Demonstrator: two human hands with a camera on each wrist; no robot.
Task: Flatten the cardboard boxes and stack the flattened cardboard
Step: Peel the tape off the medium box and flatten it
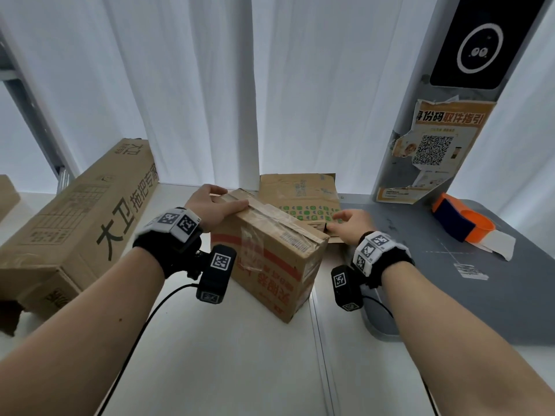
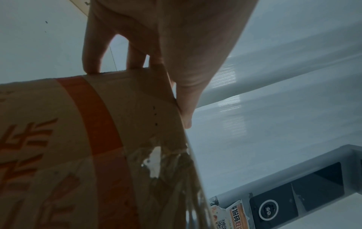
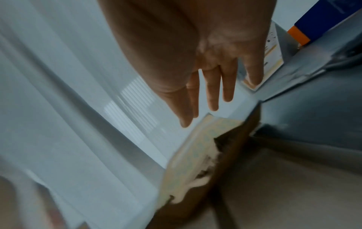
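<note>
A small taped cardboard box point(image 1: 270, 256) with a red stripe stands upright on the white table, turned at an angle. My left hand point(image 1: 211, 204) grips its far left top corner, thumb along the top edge and fingers down the far side; the left wrist view shows the same hold, left hand point(image 2: 156, 69) on the box point(image 2: 78, 139). My right hand point(image 1: 347, 222) hovers by the box's right top corner with fingers straight, holding nothing. The right wrist view is blurred and shows the right hand point(image 3: 207, 93) open. Behind the box lies flattened cardboard point(image 1: 300, 193) with green print.
A long cardboard box point(image 1: 78, 223) lies along the left. On the right are a grey mat point(image 1: 450, 289), an orange and blue tape dispenser point(image 1: 459, 220), a paper slip point(image 1: 498, 244) and a grey post with a poster point(image 1: 435, 151). White curtains hang behind.
</note>
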